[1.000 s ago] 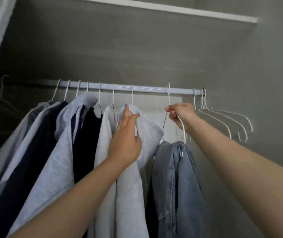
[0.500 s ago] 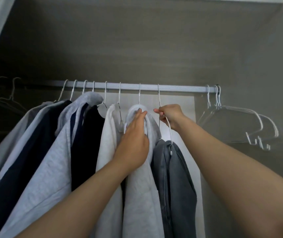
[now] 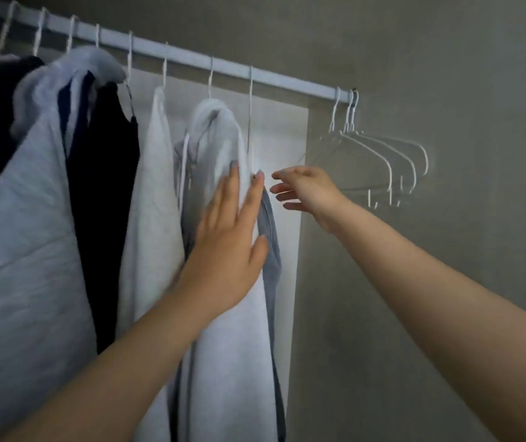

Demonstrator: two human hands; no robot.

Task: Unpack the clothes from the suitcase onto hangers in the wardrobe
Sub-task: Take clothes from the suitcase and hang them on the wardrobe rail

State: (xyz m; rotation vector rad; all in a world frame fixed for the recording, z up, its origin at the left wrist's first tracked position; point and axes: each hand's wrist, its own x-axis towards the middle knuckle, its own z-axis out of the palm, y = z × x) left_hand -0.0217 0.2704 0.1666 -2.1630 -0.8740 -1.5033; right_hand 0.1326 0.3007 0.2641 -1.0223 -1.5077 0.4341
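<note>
Resting flat on the white hoodie [image 3: 220,132], left hand [image 3: 233,237] grip released; right hand [image 3: 309,189] outstretched, splayed, empty

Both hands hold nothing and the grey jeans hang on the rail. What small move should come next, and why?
Probably reach the right hand to the empty white wire hangers at the end of the white rail and take one: the grey jeans hang beside the white hoodie, which the left hand touches flat.

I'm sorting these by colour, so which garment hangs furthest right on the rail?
The grey-blue denim piece. It shows only as a narrow strip behind the white hooded top, and only bare white hangers hang further right.
</note>
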